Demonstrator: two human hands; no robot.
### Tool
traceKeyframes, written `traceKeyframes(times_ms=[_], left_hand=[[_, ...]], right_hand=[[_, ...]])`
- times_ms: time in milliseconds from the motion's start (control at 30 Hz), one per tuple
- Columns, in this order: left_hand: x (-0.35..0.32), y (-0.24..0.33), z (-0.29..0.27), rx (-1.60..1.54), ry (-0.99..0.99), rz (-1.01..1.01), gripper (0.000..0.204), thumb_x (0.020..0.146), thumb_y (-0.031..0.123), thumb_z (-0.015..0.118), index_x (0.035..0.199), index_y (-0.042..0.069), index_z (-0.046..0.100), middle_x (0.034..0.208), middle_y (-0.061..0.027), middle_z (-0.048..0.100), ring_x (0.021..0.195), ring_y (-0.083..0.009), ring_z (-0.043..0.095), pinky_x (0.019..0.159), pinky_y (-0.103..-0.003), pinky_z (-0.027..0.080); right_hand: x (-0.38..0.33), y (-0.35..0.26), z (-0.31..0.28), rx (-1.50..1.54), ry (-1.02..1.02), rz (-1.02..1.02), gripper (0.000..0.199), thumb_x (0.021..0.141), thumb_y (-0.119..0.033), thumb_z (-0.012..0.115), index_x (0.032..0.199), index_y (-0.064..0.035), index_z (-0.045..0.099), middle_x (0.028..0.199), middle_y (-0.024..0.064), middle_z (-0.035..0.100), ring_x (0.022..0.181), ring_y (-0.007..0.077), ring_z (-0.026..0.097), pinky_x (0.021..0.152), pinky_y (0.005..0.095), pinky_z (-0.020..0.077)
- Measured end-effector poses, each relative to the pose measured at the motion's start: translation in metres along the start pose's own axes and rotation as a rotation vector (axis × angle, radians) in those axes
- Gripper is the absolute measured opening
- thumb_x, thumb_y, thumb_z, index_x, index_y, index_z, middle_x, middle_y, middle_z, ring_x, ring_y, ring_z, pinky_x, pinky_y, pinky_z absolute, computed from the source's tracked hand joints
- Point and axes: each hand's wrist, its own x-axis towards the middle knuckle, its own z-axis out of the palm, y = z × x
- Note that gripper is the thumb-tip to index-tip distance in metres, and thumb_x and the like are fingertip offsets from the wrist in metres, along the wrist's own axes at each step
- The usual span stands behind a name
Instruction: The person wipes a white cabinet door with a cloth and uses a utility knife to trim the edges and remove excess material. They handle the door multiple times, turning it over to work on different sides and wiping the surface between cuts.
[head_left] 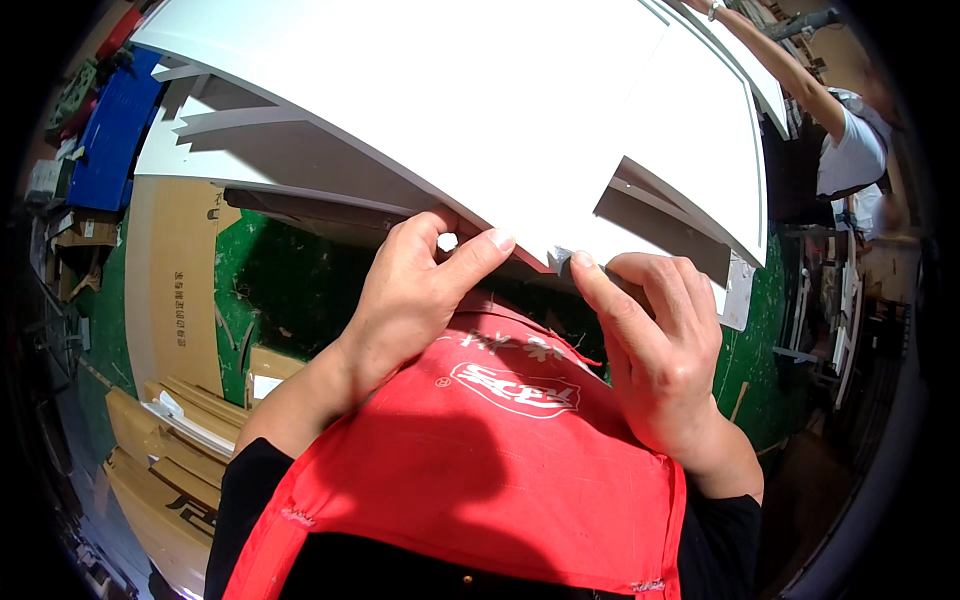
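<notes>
A large white panel (450,90) fills the upper middle of the head view, its near corner pointing down toward me. My left hand (415,290) pinches the panel's near edge between thumb and fingers, just left of the corner. My right hand (655,340) presses a small grey piece (560,262) against the corner with thumb and forefinger. More white panels (700,150) lie stacked beneath and to the right. My red apron (480,450) covers the lower middle of the picture.
A green floor (290,280) lies below the panels. Flat cardboard sheets (170,280) and wooden strips (170,440) sit at the left, a blue sheet (115,130) at the upper left. Another person in a white shirt (850,140) reaches toward the panels at the upper right.
</notes>
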Motion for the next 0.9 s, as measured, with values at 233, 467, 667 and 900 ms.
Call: traceKeyframes(times_ms=[233,467,667,900], left_hand=[[0.000,0.002,0.002,0.011,0.004,-0.004,0.032,0.094,0.023,0.066,0.102,-0.008,0.067,0.099,-0.0104,0.071,0.091,-0.0117,0.063,0.084,-0.027,0.050],[-0.001,0.004,0.002,0.035,0.021,-0.032,0.033,0.093,0.024,0.066,0.103,-0.008,0.067,0.097,-0.0108,0.071,0.090,-0.0117,0.063,0.082,-0.026,0.050],[-0.002,0.005,0.002,0.034,0.022,-0.029,0.033,0.093,0.024,0.066,0.103,-0.008,0.066,0.097,-0.0107,0.070,0.089,-0.0117,0.063,0.081,-0.026,0.050],[-0.002,0.006,0.003,0.036,0.020,-0.049,0.032,0.093,0.024,0.066,0.101,-0.008,0.067,0.095,-0.0101,0.071,0.087,-0.0113,0.063,0.080,-0.026,0.051]], right_hand=[[-0.008,0.005,0.015,-0.026,0.025,-0.015,0.040,0.071,-0.006,0.065,0.111,-0.0020,0.069,0.090,0.0066,0.058,0.077,0.0203,0.055,0.065,0.0324,0.0398],[-0.007,0.003,0.009,-0.069,-0.021,0.010,0.039,0.070,-0.006,0.065,0.110,-0.0032,0.069,0.089,0.0068,0.057,0.076,0.0205,0.055,0.064,0.0327,0.0406],[-0.011,0.006,0.016,-0.010,0.041,0.021,0.042,0.067,-0.003,0.067,0.109,-0.0045,0.069,0.089,0.0062,0.057,0.075,0.0202,0.054,0.062,0.0322,0.0397],[0.000,0.001,0.009,0.075,0.078,0.050,0.042,0.068,-0.004,0.067,0.110,-0.0039,0.069,0.089,0.0062,0.058,0.075,0.0200,0.054,0.063,0.0324,0.0389]])
